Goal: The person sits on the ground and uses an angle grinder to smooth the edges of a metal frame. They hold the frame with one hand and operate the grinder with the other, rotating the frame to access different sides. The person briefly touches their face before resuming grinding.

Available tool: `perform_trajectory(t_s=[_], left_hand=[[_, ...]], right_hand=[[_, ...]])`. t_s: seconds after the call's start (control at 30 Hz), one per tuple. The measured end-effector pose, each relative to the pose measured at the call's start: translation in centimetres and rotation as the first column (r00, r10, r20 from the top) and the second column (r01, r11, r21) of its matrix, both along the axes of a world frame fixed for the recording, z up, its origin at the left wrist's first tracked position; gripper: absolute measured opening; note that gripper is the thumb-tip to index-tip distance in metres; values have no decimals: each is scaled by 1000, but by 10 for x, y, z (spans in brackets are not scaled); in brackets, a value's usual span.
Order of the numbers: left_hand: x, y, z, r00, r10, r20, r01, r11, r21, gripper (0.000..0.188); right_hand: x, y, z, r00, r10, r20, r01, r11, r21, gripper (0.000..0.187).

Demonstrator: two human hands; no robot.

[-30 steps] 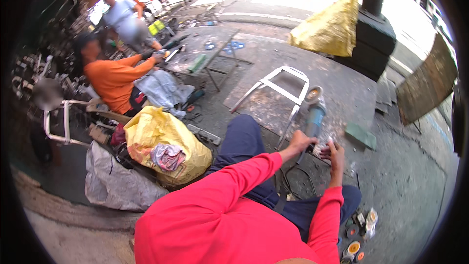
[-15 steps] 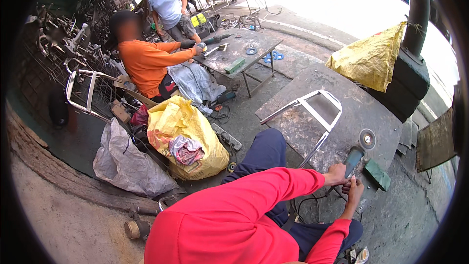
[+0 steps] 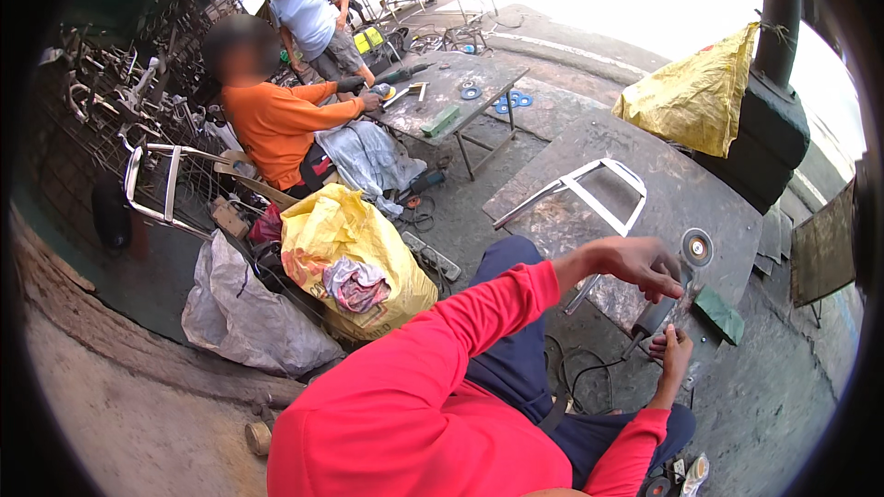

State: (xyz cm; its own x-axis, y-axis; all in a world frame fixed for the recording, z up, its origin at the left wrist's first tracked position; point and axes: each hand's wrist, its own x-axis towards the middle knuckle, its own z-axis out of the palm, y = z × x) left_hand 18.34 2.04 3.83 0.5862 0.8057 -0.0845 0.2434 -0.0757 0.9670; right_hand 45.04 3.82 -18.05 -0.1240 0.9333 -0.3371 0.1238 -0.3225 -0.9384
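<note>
An angle grinder point(image 3: 654, 315) with a dark body lies at the near right of the worktable point(image 3: 543, 237). Its round disc point(image 3: 697, 247) faces up and its cord trails down toward my legs. Above the grinder's neck hangs my left hand point(image 3: 640, 267), its fingers loosely bent and apart, hiding part of the tool. Close to the grinder's cord end, my right hand point(image 3: 673, 354) has its fingers curled in; anything between them is too small to make out. A green block point(image 3: 716, 316) lies right of the grinder. Farther left on the tabletop rests a white metal tube frame point(image 3: 599, 207).
A co-worker in orange point(image 3: 276, 129) sits at another table point(image 3: 447, 83) holding a tool; a person in light blue point(image 3: 308, 23) stands behind. A yellow sack point(image 3: 359, 239) and a white sack point(image 3: 244, 313) stand left. Another yellow sack point(image 3: 686, 92) hangs by a dark post point(image 3: 781, 28).
My left hand has let go of the grinder and lifted up and left over it. The grinder's body has turned slightly on the table. My right hand has moved slightly right.
</note>
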Motion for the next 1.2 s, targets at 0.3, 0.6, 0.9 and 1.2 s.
perform_trajectory(t_s=[0.3,0.6,0.9,1.2], left_hand=[[-47,-85,193,742,-653,155,281,511,812,40],[-34,-111,195,656,-731,188,338,508,792,45],[-9,-112,180,549,-797,251,429,527,734,50],[-1,-112,179,487,-823,291,460,525,716,55]], right_hand=[[-9,-1,-1,999,-3,32,6,998,-70,32],[-10,-7,8,996,78,38,-79,997,18,34],[-11,-7,9,996,85,32,-86,996,10,37],[-11,-7,10,994,94,50,-95,995,14,36]])
